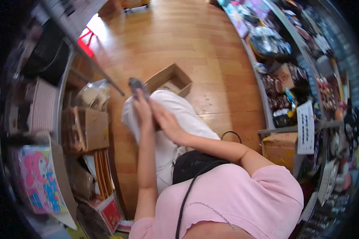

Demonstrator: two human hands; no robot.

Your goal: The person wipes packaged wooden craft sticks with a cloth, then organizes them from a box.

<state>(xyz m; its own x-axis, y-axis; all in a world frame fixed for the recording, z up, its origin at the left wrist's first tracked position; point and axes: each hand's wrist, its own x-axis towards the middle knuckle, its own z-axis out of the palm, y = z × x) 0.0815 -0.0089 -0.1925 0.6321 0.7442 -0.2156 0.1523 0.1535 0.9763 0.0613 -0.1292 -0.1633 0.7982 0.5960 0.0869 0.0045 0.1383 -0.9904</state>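
Note:
In front of my knees, my left hand [142, 106] is closed around a dark grey bundle [137, 84], whose upper end sticks out past the fingers. Its exact kind is too blurred to make out. My right hand [166, 120] lies close against the left hand, over the white trousers [183, 109], with its fingers stretched out. Whether its fingertips touch the grey bundle is hard to see. Just beyond the knees, an open cardboard box [181, 79] rests on the wooden floor [211, 63].
Shelves with packed goods [269, 40] line the right side, with a carton [281, 149] low down. On the left stand a cardboard box [95, 129], a clear plastic bag [93, 95] and a metal post [95, 63]. A black cable [232, 132] loops at my right.

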